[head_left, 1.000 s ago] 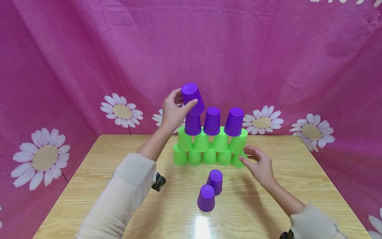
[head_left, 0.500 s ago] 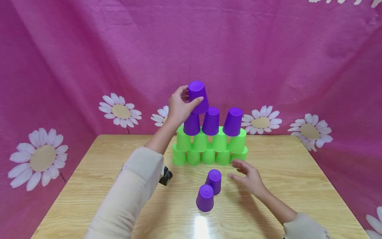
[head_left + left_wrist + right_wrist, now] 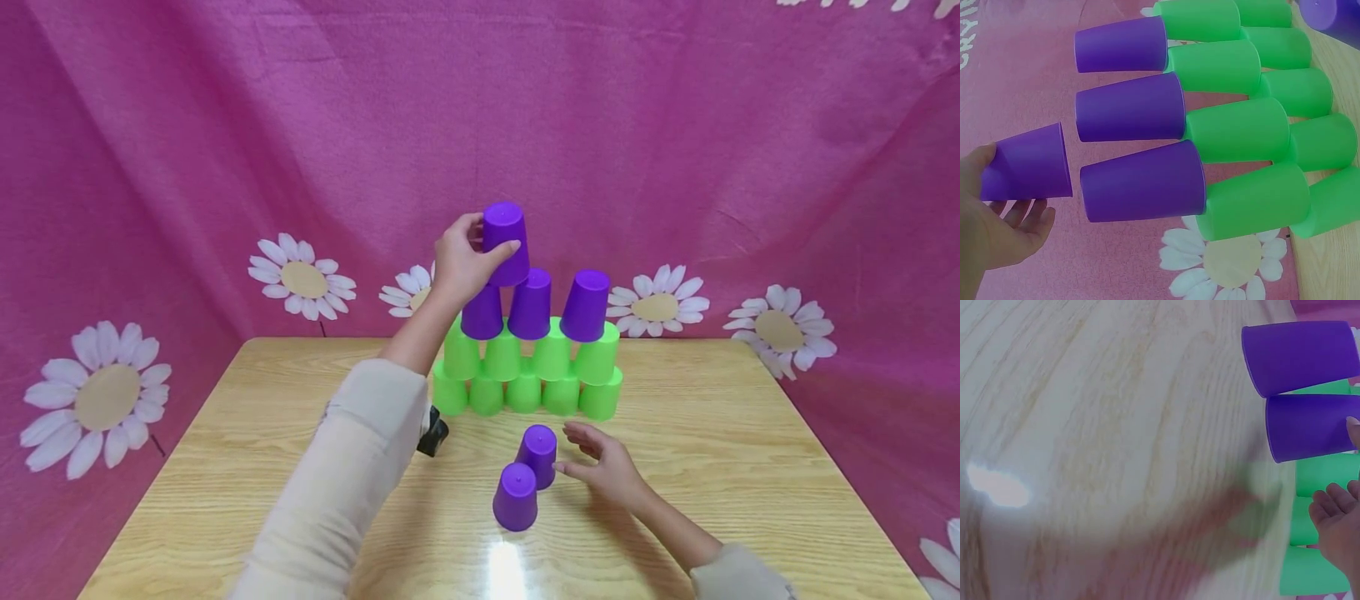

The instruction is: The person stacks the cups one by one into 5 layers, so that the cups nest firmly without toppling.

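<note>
My left hand [image 3: 463, 262] grips an upside-down purple cup [image 3: 504, 225] between thumb and fingers. In the left wrist view a narrow gap separates this held cup [image 3: 1029, 164] from the row of three purple cups [image 3: 1141, 181] below it. That row, with its middle cup [image 3: 531, 310], stands on two rows of green cups [image 3: 551, 354]. On the table two more purple cups are upside down, a front one [image 3: 515, 500] and a rear one [image 3: 542, 446]. Beside the rear cup is my right hand [image 3: 609, 471], fingers loosely spread; whether its thumb touches the cup I cannot tell.
The wooden table [image 3: 712, 433] carries everything. Close behind the stack hangs a pink cloth [image 3: 675, 167] with daisies. A black wrist device [image 3: 433, 433] shows under my left sleeve, near the left end of the green cups.
My left hand has carried its purple cup to the right, from over the left cup toward the middle one. My right hand has come from the green stack down to the rear table cup.
</note>
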The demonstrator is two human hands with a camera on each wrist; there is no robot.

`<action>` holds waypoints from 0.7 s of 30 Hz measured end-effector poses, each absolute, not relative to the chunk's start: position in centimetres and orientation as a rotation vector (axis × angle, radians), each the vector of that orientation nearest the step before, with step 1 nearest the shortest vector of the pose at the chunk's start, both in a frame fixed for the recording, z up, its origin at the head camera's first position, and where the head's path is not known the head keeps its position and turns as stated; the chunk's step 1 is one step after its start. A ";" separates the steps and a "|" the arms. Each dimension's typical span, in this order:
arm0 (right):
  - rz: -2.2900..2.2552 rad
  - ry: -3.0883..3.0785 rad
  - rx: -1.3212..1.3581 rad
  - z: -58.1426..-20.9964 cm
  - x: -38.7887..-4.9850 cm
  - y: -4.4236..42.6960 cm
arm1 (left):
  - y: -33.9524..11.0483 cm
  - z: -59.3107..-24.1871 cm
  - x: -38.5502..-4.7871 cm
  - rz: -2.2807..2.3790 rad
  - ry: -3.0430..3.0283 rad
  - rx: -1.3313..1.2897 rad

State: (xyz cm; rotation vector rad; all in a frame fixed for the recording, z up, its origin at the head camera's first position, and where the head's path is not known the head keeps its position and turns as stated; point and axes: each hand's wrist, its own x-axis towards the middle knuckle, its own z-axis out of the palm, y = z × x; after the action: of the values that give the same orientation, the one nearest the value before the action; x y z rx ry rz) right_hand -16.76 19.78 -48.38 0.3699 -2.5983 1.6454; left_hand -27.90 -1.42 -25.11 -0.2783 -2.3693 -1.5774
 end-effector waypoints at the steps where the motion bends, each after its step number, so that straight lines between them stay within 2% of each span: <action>1: 1.653 -2.603 0.367 -48.5 -16.7 19.7 | -1.4 -25.1 -27.9 -1.579 -2.367 -0.278; 13: 1.740 -2.604 0.314 -49.8 -16.7 18.9 | -1.0 -25.9 -28.8 -1.536 -2.390 -0.259; 21: 1.798 -2.585 0.357 -49.9 -16.6 18.6 | -0.5 -25.2 -28.4 -1.528 -2.429 -0.254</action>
State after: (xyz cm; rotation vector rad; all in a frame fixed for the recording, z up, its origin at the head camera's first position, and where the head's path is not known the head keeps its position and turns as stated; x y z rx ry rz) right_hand -16.62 18.59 -49.95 0.3567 -2.5855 1.7979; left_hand -28.42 -0.49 -25.15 -0.2541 -2.4292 -1.5283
